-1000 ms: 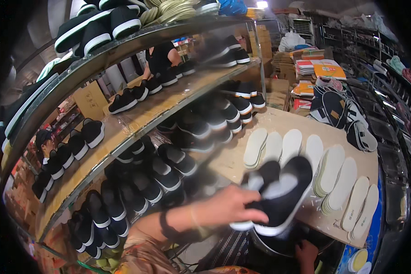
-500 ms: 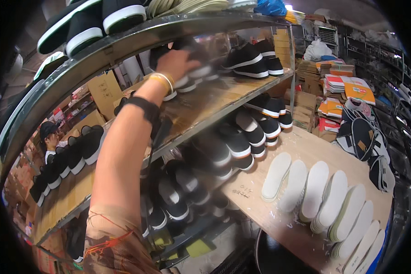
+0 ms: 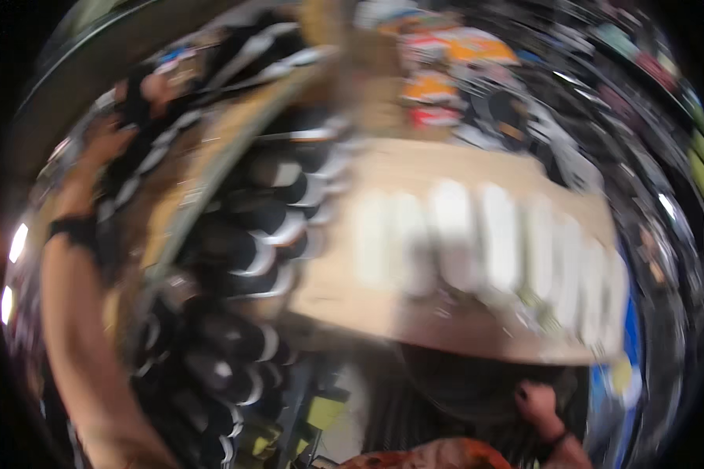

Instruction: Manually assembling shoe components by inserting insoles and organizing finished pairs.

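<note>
Motion blur smears the whole view. My left arm stretches up along the left side, a dark band on its wrist. My left hand (image 3: 105, 142) is at the shelf beside black shoes with white soles (image 3: 145, 156); its fingers are too smeared to tell whether they grip one. At the lower right, my right hand (image 3: 536, 402) hangs low, just beyond the near edge of the wooden table (image 3: 328, 293). Its fingers look curled in, and no object shows in them. Pale insoles (image 3: 501, 234) lie in a row of stacks across the table.
Several rows of black shoes (image 3: 246, 250) fill the lower rack, left of the table. The upper shelf's metal edge (image 3: 203, 195) runs slantwise above them. Orange and white packets (image 3: 477, 47) and shoe parts (image 3: 508, 113) lie behind the table. A dark round shape (image 3: 461, 379) is under its near edge.
The view has swung right and down, so the table now sits in the middle. My left arm has shifted to the far left of the picture. My right hand has come into view.
</note>
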`<act>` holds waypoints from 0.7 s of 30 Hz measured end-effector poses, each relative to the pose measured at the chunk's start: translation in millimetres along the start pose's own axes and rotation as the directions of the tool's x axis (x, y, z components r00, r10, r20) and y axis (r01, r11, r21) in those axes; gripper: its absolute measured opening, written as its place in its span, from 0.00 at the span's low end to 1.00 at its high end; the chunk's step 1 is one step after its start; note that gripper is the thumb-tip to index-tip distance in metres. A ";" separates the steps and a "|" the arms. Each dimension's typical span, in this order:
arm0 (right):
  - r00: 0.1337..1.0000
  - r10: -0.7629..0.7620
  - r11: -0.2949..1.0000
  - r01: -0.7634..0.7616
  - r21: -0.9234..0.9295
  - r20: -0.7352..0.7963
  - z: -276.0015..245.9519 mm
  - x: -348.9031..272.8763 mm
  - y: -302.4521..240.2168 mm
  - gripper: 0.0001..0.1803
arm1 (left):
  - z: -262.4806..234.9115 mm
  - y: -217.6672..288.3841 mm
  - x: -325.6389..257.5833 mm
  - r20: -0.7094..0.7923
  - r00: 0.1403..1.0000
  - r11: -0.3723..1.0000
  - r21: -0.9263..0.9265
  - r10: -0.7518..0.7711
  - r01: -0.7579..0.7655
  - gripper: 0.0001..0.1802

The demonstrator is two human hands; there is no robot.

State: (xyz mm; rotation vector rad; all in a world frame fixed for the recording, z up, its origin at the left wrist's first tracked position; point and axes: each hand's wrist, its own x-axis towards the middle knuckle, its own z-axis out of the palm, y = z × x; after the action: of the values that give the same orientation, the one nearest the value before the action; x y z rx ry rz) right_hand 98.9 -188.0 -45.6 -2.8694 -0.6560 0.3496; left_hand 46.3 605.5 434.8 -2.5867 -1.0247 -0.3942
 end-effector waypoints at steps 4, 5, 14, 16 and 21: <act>0.998 -0.054 0.997 0.052 0.059 0.036 2.7 -0.5 8.8 0.14 | -16.1 134.9 -42.3 -0.028 0.862 0.836 -0.233 0.506 -0.498 0.28; 0.996 -0.042 0.998 0.038 0.049 0.085 -0.3 1.7 8.7 0.14 | -11.8 180.6 -74.2 -0.084 0.865 0.796 -0.358 0.494 -0.489 0.30; 0.944 0.065 0.840 0.123 0.529 -0.324 -59.5 -136.3 136.3 0.15 | 28.1 489.9 -435.9 0.081 -0.306 -0.108 -0.827 0.948 -0.552 0.25; 0.826 0.319 0.935 -0.195 0.296 -0.464 -79.4 -213.3 203.7 0.11 | 62.4 529.3 -494.9 0.102 -0.200 0.008 -0.906 0.975 -0.423 0.29; -0.045 0.809 0.069 -0.983 0.170 -0.587 -96.9 -459.3 330.9 0.20 | 141.2 570.7 -596.9 0.120 0.126 0.171 -0.810 0.985 -0.561 0.23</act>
State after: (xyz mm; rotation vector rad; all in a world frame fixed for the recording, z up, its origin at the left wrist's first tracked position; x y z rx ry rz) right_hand -143.6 -697.9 59.5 -2.8403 1.6827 -0.5703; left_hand 44.1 -92.7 -28.3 -3.3704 0.9250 0.7271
